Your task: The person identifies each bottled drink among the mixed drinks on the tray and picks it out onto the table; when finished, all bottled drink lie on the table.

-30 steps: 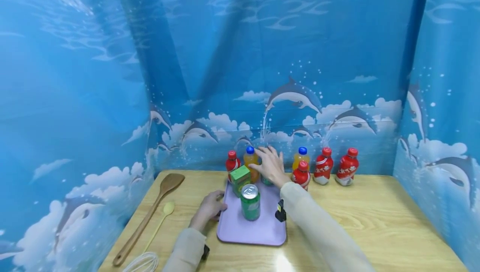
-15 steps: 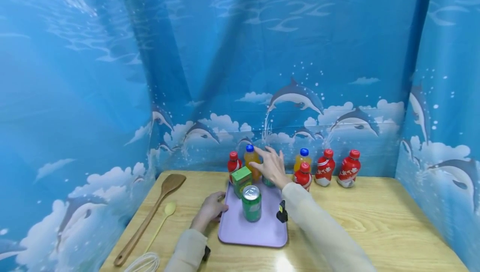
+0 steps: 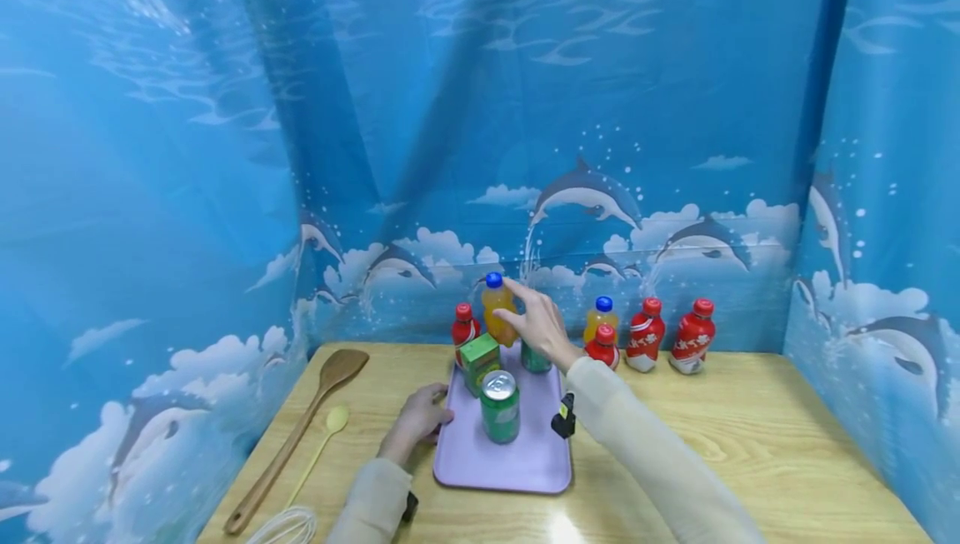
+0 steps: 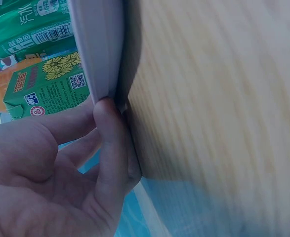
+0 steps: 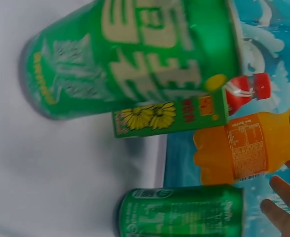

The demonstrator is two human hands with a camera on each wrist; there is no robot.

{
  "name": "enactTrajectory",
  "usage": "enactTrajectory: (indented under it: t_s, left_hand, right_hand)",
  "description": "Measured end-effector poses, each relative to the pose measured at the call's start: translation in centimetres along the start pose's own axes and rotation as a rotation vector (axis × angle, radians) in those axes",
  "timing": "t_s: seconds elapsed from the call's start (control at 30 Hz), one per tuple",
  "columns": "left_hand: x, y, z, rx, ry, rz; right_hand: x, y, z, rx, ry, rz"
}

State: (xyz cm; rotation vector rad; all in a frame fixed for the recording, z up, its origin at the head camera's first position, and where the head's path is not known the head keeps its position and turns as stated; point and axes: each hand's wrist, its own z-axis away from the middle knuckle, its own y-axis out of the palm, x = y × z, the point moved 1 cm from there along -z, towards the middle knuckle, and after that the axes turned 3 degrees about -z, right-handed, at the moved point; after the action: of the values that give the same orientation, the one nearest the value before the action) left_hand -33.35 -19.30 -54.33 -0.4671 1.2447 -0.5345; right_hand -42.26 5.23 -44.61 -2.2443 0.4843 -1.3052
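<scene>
My right hand point(image 3: 542, 326) pinches an orange drink bottle point(image 3: 496, 309) with a blue cap near its neck, over the far end of the lilac tray point(image 3: 525, 469). In the right wrist view the orange bottle point(image 5: 238, 148) shows its label, with fingertips at its upper part. My left hand point(image 3: 417, 421) grips the tray's left edge; the left wrist view shows thumb and fingers at the tray rim point(image 4: 103, 74). Upright on the tray stand a green can point(image 3: 500, 411), a green drink carton point(image 3: 480, 365) and, partly behind my right hand, a second green can point(image 3: 536, 358).
A red bottle point(image 3: 465, 329) stands behind the carton. Right of the tray are several red bottles point(image 3: 693, 336) and another orange bottle point(image 3: 600, 321). On the left lie a wooden spatula point(image 3: 307, 419), a yellow spoon point(image 3: 336, 421) and a whisk point(image 3: 288, 526). A dolphin-print curtain point(image 3: 570, 111) hangs behind.
My right hand has taken hold of the orange bottle, which has risen slightly, and more of the far green can shows. The left hand stays at the tray's edge.
</scene>
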Motion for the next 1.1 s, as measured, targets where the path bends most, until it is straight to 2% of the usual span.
enactTrajectory:
  t_s: [0.17,0.37,0.53,0.67,0.8,1.1]
  left_hand:
    - [-0.1,0.0,0.0,-0.002,-0.007,-0.016]
    - [-0.2,0.1,0.1,-0.002,-0.013,-0.018]
    - [-0.1,0.1,0.2,-0.002,-0.005,-0.011]
    - [-0.1,0.2,0.3,-0.003,0.004,-0.01]
    - [-0.1,0.1,0.5,-0.003,0.01,-0.004]
    - [0.0,-0.1,0.5,-0.01,0.013,-0.004]
  right_hand:
    - [0.9,-0.6,-0.2,-0.002,0.01,-0.096]
    - [1.5,-1.4,-0.3,0.008,0.023,-0.153]
    - [1.8,-1.8,-0.2,0.038,0.094,-0.242]
    - [2.0,-2.2,-0.1,0.085,0.144,-0.378]
    - [2.2,-3.0,0.0,0.135,0.154,-0.492]
    - [2.6,-5.4,0.6,0.292,0.153,-0.611]
